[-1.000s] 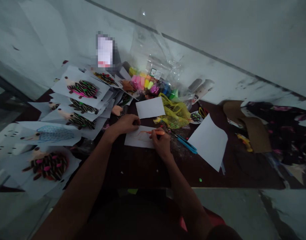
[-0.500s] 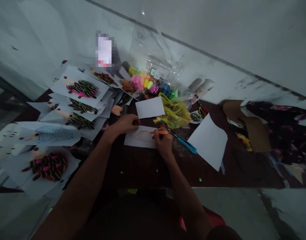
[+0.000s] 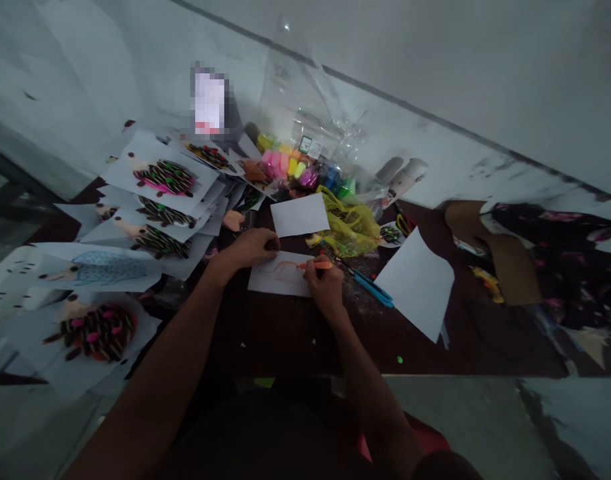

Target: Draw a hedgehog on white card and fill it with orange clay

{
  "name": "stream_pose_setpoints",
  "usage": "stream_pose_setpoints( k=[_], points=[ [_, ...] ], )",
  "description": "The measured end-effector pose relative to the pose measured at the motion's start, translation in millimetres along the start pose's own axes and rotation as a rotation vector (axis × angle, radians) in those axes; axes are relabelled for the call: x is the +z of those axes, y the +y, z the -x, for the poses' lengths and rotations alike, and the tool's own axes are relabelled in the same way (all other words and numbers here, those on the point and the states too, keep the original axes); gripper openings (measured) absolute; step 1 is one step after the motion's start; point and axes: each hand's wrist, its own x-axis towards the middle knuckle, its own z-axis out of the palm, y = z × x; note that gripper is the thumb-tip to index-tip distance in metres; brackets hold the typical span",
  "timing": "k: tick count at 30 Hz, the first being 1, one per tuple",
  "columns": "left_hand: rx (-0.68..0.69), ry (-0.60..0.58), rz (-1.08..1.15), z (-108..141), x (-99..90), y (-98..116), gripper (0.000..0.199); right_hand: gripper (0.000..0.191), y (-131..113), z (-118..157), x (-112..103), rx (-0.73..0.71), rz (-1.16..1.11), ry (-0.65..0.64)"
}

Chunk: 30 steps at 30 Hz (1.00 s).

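Note:
My right hand [image 3: 327, 285] is closed around an orange marker [image 3: 321, 265], its tip pointing left onto a small white sheet of paper [image 3: 268, 281]. Orange curved lines show on that sheet, along with fainter ones. At the sheet's upper left corner, my left hand [image 3: 255, 247] rests with fingers curled, holding the paper against the dark table [image 3: 280, 333]. Just above lies a blank white card [image 3: 300, 215]. Blue-handled scissors [image 3: 372, 288] lie to the right of my right hand.
Hedgehog pictures with seed spines [image 3: 165, 179] pile up at left, near a blue drawn one [image 3: 110, 269]. Behind are colourful clay packs [image 3: 290, 163] in clear plastic and a yellow net bag [image 3: 352, 227]. A large white sheet [image 3: 420, 283] and dark floral cloth [image 3: 575, 260] lie right.
My right hand and the orange marker have shifted very slightly left over the sheet. My left hand stays in place.

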Motion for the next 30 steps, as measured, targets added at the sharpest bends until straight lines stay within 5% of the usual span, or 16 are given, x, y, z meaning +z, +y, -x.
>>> stream_pose_setpoints(
  k=[30],
  points=[
    [-0.025, 0.005, -0.015, 0.7, -0.1, 2.0, 0.027, 0.029, 2.7, -0.2, -9.0, 0.033, 0.010, 0.088]
  ],
)
